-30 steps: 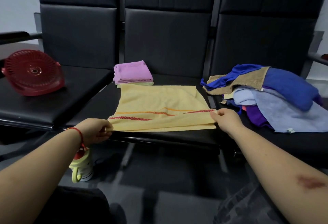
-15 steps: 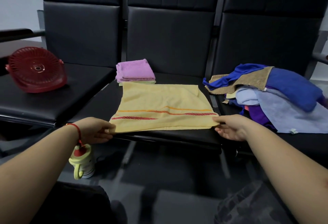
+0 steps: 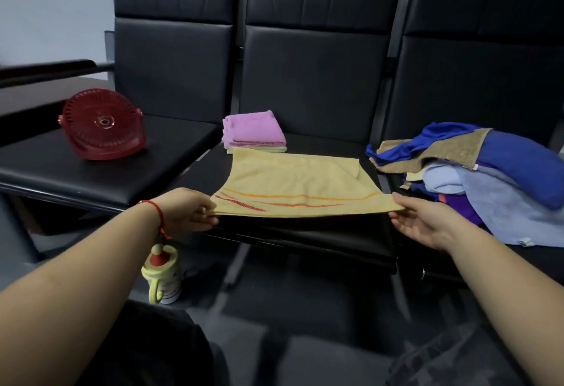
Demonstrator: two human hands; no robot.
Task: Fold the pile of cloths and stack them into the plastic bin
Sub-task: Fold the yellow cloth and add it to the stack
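Red basket point(image 3: 102, 124) left, folded stack point(image 3: 253, 132) behind, cloth pile point(image 3: 494, 181) right

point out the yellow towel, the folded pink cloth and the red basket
yellow towel point(image 3: 293, 181), head view, plain middle above the stripes
folded pink cloth point(image 3: 251, 127), head view, top face of the small stack
red basket point(image 3: 102, 124), head view, ribbed underside facing the camera

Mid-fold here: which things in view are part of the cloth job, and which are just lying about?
Part of the job:
- yellow striped towel, near corners in the grip of left hand and right hand
- folded pink cloth stack
- unfolded pile of blue, brown and purple cloths
- red slotted plastic bin

Lying about:
- yellow-and-red lidded cup on the floor
- black padded chairs
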